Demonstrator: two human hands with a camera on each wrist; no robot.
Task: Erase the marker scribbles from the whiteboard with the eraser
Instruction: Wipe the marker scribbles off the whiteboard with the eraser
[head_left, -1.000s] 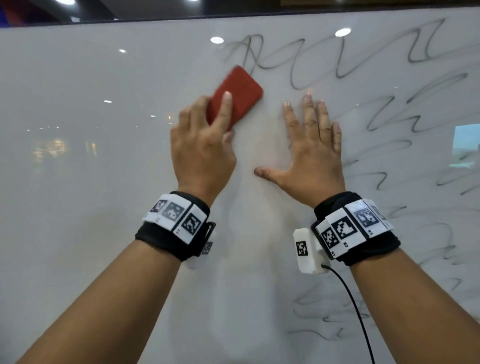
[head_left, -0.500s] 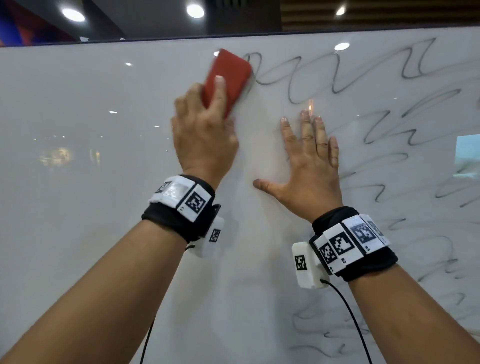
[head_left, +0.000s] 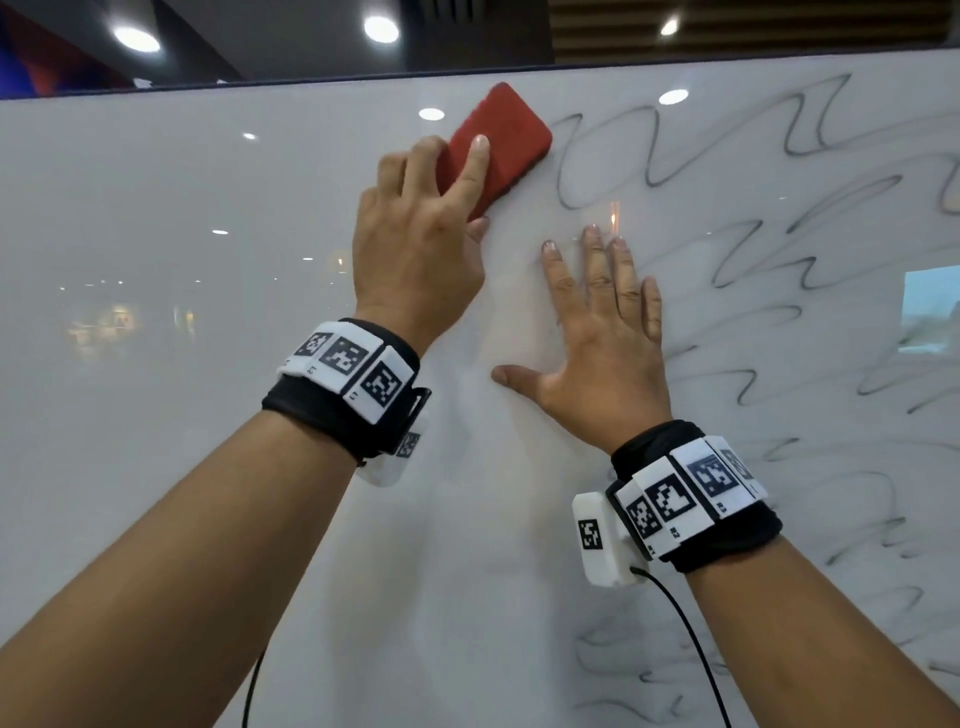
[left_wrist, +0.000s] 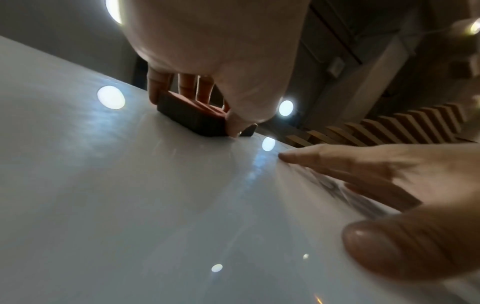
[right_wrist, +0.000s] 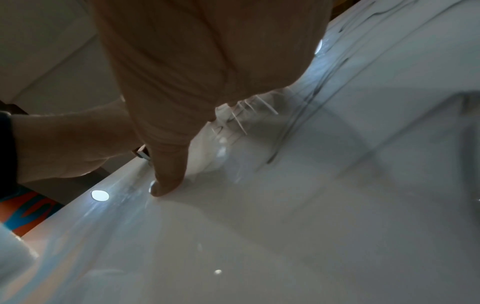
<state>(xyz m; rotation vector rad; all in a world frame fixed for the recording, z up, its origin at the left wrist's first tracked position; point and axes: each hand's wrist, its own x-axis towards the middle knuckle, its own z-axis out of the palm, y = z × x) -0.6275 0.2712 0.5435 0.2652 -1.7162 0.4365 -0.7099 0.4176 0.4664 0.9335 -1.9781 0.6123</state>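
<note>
A red eraser (head_left: 501, 143) lies flat against the whiteboard (head_left: 156, 389), close under its top edge. My left hand (head_left: 421, 239) grips the eraser (left_wrist: 192, 121), fingers on its back and thumb at its lower side. Black marker scribbles (head_left: 727, 249) start just right of the eraser and cover the board's right part. My right hand (head_left: 597, 332) lies flat on the board below and right of the eraser, fingers straight and thumb spread left. In the right wrist view the right hand's thumb (right_wrist: 166, 179) touches the glossy board (right_wrist: 285, 236).
More scribbles (head_left: 649, 691) run along the lower right of the board. The board's left half shows only reflections of ceiling lights. Above the dark top edge (head_left: 311, 83) is a ceiling with round lamps (head_left: 382, 28). A black cable (head_left: 691, 644) hangs from the right wrist camera.
My left hand has slid the eraser up the board towards its top edge, wiping away the leftmost strokes of the top scribble. The right hand has stayed flat in place.
</note>
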